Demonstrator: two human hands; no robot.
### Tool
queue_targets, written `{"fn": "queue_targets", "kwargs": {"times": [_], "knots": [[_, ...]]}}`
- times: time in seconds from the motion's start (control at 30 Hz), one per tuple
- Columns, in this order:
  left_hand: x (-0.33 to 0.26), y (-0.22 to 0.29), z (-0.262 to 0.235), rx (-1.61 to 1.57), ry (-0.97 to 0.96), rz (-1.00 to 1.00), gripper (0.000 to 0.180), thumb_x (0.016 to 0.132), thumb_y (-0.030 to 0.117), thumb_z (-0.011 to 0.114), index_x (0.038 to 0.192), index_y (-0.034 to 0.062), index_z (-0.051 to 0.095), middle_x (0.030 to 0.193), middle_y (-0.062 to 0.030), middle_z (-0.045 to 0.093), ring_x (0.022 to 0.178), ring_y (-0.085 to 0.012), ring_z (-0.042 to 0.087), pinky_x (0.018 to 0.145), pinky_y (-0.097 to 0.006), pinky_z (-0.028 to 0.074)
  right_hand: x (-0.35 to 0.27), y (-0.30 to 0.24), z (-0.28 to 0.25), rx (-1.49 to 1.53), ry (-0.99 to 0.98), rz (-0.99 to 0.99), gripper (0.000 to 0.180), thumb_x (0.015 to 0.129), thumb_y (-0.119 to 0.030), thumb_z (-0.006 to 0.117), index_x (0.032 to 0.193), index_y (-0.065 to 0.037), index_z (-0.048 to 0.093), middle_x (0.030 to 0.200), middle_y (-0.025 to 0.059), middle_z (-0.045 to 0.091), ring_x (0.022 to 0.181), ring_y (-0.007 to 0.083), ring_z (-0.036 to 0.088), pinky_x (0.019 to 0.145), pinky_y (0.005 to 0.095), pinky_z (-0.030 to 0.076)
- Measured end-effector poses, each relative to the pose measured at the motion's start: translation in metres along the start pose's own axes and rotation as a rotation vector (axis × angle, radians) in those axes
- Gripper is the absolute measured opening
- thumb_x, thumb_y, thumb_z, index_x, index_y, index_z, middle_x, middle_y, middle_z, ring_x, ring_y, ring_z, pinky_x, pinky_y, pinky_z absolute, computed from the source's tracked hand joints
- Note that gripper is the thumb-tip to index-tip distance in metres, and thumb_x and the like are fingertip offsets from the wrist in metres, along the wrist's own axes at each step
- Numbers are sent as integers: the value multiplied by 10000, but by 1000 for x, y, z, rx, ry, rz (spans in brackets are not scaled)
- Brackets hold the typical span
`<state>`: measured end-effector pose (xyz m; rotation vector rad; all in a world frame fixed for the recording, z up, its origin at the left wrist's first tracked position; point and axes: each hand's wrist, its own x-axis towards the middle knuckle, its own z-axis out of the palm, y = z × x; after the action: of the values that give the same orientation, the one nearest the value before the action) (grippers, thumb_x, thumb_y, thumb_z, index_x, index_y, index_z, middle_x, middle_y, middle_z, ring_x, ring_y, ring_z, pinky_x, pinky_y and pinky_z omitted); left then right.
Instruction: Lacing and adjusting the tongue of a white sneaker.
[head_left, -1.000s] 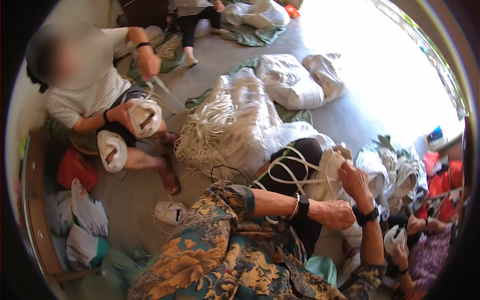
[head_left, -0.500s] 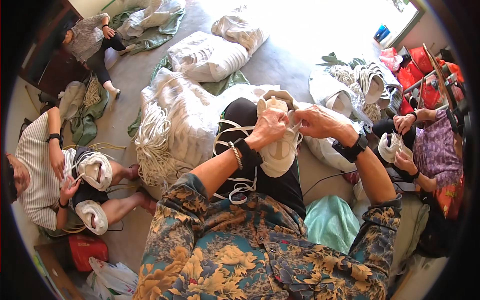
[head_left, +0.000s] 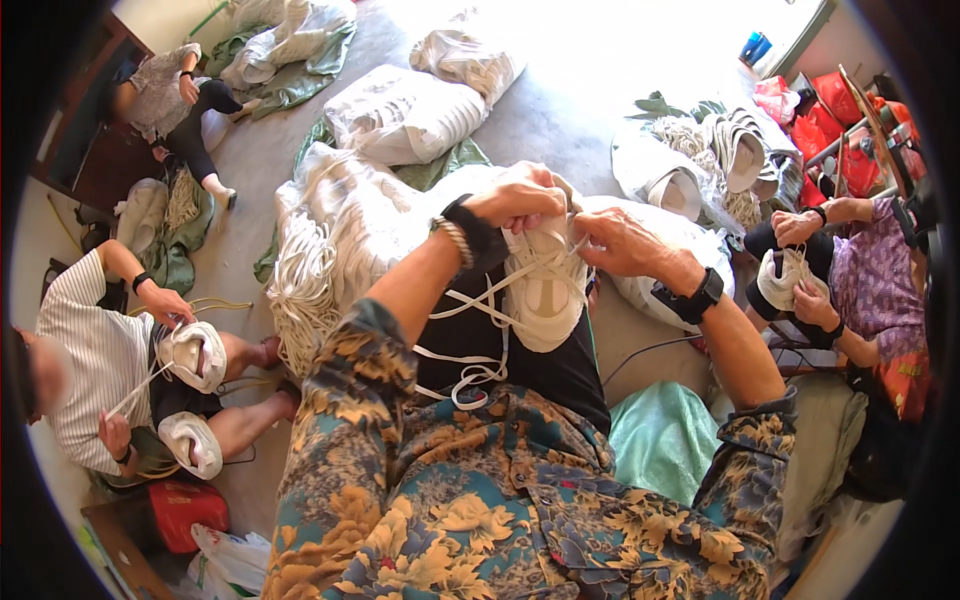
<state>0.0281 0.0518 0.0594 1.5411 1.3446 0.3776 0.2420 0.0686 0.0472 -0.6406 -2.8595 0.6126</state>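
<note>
A white shoe [head_left: 545, 290] rests on my knee, its toe toward me. My left hand [head_left: 520, 200] grips the far end of the shoe and a strand of white lace. My right hand [head_left: 625, 243] pinches the white lace [head_left: 480, 335] at the shoe's right side. Loose lace loops hang down over my black trousers. Both wrists wear dark bands.
A heap of white laces [head_left: 320, 260] lies on the floor to my left. White sacks [head_left: 400, 115] lie beyond it. A person in a striped shirt [head_left: 95, 350] at left holds a white shoe. Another person [head_left: 870, 290] at right laces a shoe. A green bag [head_left: 665, 440] sits by my right thigh.
My view swung from the left side toward the middle of the room. Both hands came up together onto the shoe and now hold it and its lace near my knee.
</note>
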Motion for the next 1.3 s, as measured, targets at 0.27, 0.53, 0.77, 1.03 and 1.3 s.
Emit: {"fn": "queue_targets", "kwargs": {"times": [0.27,0.53,0.77,1.03,1.3], "knots": [[35,-33,30,39,213,211,365,691,75,601,1034,-9,509,737,-142,605,661,-233,591,578,-305,461,7,-3,1,94,25,-33,152,687,-103,559,778,15,526,636,202,546,633,355,564,610,418,449],[6,-12,55,171,497,288,248,682,128,616,890,-7,633,789,-187,623,784,-276,616,713,-353,480,-2,-1,-3,60,14,-14,192,650,-40,575,828,9,522,749,188,582,743,351,574,675,419,447],[6,-19,65,238,338,119,193,733,168,587,835,42,692,809,-157,650,812,-270,627,738,-362,486,6,-6,-9,55,-112,37,225,637,-20,605,846,-5,524,788,173,592,796,360,578,710,412,453],[13,-24,61,141,227,80,189,700,122,595,836,-5,630,736,-162,618,641,-248,612,539,-325,486,-6,-8,1,15,21,34,151,728,-68,620,828,-14,522,769,161,561,751,343,559,658,388,439],[6,-27,53,-588,24,38,96,795,99,579,857,26,572,523,-5,502,365,-50,420,323,-185,315,-7,-5,6,-13,90,55,107,756,-82,592,799,-13,522,741,160,550,738,337,554,652,398,430]]}}
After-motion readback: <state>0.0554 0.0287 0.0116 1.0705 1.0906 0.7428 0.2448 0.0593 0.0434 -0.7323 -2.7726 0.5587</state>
